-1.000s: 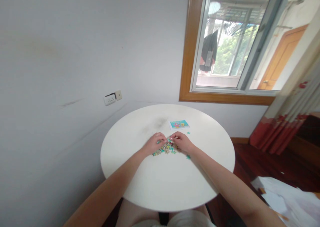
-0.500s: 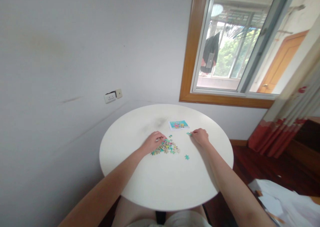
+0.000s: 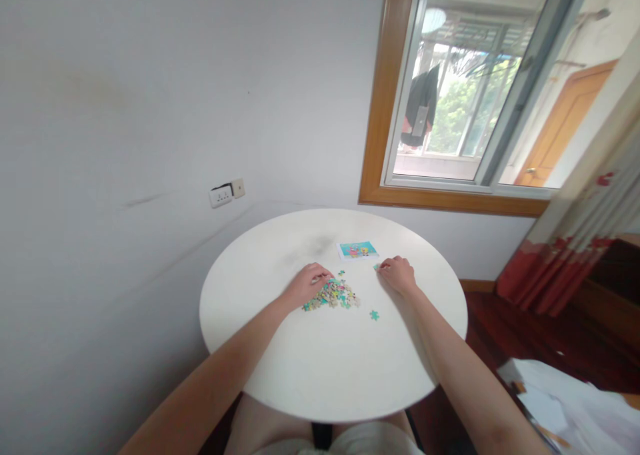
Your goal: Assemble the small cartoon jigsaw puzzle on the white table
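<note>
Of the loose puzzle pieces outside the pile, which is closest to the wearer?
The green piece right of the pile. The rear piece behind the pile and third piece at the right hand lie farther away.

Right hand (image 3: 398, 275) moved from puzzle pile (image 3: 334, 296) to green piece (image 3: 376, 267) near picture card (image 3: 358, 250).

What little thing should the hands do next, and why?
Maybe the left hand could gently spread out the pile of puzzle pieces. It's right at the pile's edge, and the pieces overlap, so some are hard to see. The right hand is off to the side, beside a green piece.
</note>
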A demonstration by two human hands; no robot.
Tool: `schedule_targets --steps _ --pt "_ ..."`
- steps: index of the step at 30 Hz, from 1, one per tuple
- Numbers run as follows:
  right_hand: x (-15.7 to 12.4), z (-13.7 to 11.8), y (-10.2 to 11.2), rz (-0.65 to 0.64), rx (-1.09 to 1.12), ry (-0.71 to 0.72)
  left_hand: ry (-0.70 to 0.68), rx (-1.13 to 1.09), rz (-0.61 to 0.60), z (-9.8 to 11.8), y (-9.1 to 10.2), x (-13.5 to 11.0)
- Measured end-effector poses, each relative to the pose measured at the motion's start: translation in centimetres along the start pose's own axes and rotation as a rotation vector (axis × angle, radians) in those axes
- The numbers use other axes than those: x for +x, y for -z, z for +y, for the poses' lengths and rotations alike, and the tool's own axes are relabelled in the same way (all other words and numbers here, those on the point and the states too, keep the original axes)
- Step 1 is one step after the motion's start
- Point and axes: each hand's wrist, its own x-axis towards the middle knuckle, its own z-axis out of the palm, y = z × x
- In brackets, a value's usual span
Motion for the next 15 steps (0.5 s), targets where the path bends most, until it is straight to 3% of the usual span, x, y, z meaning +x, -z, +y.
schedule_targets --steps 9,15 --pt "-0.2 0.0 0.0 0.029 0.040 0.064 -0.005 0.016 0.002 0.2 0.1 -0.1" --pt "-0.7 -2.4 0.1 0.037 0.122 0.346 0.004 0.023 0.008 0.4 0.1 0.0"
